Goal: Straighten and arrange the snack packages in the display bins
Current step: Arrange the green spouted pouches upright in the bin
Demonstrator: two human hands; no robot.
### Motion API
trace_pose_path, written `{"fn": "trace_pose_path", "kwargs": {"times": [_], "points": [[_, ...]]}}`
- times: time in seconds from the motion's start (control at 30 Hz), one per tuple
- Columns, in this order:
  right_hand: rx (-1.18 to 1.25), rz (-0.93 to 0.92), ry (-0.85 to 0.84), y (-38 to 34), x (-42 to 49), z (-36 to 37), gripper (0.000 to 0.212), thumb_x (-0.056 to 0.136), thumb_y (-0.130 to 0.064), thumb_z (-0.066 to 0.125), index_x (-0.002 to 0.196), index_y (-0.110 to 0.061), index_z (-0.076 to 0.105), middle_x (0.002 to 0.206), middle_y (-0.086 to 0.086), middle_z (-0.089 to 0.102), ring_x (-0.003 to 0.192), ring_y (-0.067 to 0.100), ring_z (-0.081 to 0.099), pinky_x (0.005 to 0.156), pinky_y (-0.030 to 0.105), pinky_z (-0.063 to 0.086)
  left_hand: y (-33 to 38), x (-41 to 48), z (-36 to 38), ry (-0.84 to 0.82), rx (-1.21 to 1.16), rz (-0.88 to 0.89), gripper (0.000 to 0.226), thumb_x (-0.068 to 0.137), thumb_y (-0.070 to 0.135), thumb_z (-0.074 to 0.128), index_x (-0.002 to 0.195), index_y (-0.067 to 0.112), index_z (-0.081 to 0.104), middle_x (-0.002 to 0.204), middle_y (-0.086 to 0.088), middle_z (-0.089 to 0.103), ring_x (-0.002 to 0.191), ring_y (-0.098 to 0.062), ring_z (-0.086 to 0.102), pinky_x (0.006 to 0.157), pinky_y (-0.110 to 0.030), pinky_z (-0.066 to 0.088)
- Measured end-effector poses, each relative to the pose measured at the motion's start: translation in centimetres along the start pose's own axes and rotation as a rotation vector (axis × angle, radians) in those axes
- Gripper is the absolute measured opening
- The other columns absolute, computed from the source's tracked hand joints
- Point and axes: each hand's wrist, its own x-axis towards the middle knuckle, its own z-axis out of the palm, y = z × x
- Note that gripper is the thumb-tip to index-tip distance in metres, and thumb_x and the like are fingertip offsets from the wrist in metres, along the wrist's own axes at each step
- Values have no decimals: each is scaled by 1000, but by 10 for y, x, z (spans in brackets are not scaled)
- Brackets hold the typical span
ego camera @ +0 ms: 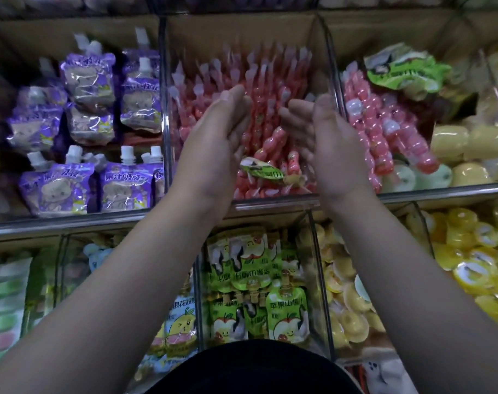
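Pink beaded plastic jelly sticks (pixel 267 78) stand packed in rows in the middle clear-walled display bin (pixel 276 205) of the upper shelf, with some lying loose at its front. A crumpled green foil pouch (pixel 263 171) lies on those loose ones. The left hand (pixel 213 143) and right hand (pixel 331 149) hover over this bin, palms facing each other, each grip slack with fingers extended and nothing held. Purple spouted pouches (pixel 85 89) fill the bin to the left.

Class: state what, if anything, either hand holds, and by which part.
Nothing is held: the left hand and right hand hover open, palms facing each other, above the pink stick packs.
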Motion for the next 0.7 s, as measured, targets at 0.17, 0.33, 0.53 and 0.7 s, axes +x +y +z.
{"fn": "trace_pose_path", "kwargs": {"times": [0.17,0.33,0.53,0.7], "points": [[-94,190,-42,13,30,1,52,103,-54,27,125,-23,62,120,-7,69,112,5,62,96,29,43,-8,18,3,51,114,-99,46,104,43,31,145,28,45,144,9,52,130,-7,48,112,-47,28],[-92,437,-135,24,46,0,58,102,-55,32,135,-14,57,129,1,65,116,13,60,98,40,39,-15,31,0,78,123,-225,45,104,40,36,145,25,46,145,5,51,129,-8,45,99,-34,30],[-111,694,-224,26,59,3,50,99,-57,41,122,-18,63,131,3,55,115,17,47,87,38,36,-18,33,4,93,68,-301,27,105,26,38,112,11,60,65,19,68,47,6,61,40,-10,44],[-97,733,-260,33,66,2,52,99,-55,43,133,-19,55,99,-11,58,124,16,45,108,43,38,-19,33,4,93,-60,-362,42,104,21,40,136,-6,43,86,13,50,50,4,63,40,-12,44]]}}
